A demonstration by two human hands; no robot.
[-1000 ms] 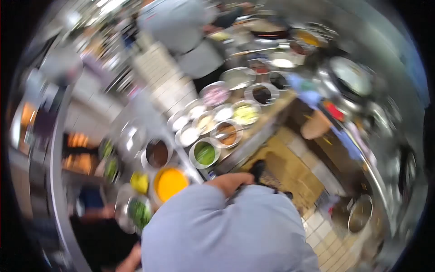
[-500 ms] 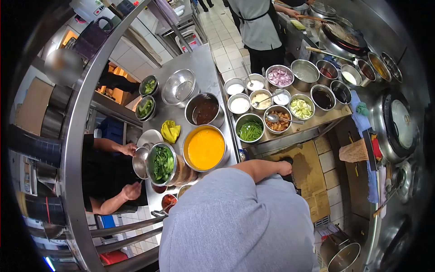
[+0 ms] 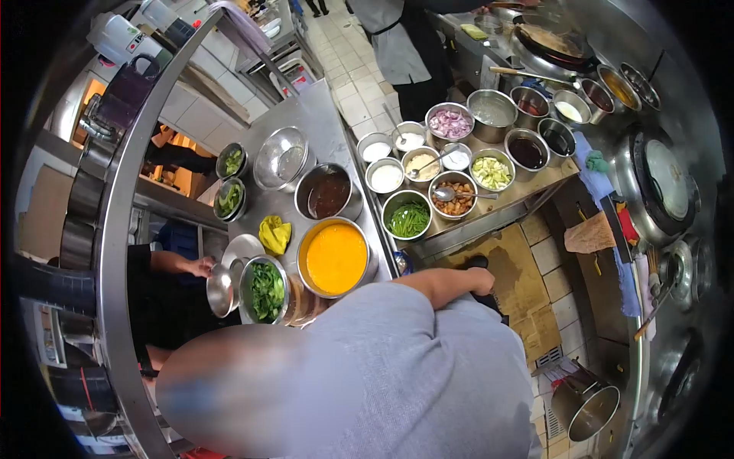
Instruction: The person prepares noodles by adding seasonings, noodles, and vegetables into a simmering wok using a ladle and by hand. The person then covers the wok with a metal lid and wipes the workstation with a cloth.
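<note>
My left hand [image 3: 482,281] is at the end of a bare forearm below a grey sleeve [image 3: 375,314]. It looks curled and closed, low over the brown floor mat [image 3: 527,279], near a dark shoe [image 3: 477,262]. Whatever it may hold is hidden. My right hand is out of view. Left of my sleeve, on the steel counter [image 3: 332,111], stand a pot of orange liquid [image 3: 335,258] and a bowl of leafy greens [image 3: 265,292]. Beyond the forearm is a bowl of chopped green pieces [image 3: 407,218].
A co-worker's hand [image 3: 202,266] holds a metal bowl [image 3: 222,291] at the left. Small bowls line the side table [image 3: 497,208]. A lidded wok [image 3: 665,191] stands at right, a bucket [image 3: 589,405] below. Another co-worker [image 3: 397,53] stands beyond. A blurred shape [image 3: 229,390] covers the lower left.
The first frame was smeared by motion. Since half a second ago, the counter and bowls sit slightly further left. A blurred shape has appeared at lower left, over the red food bowl's place.
</note>
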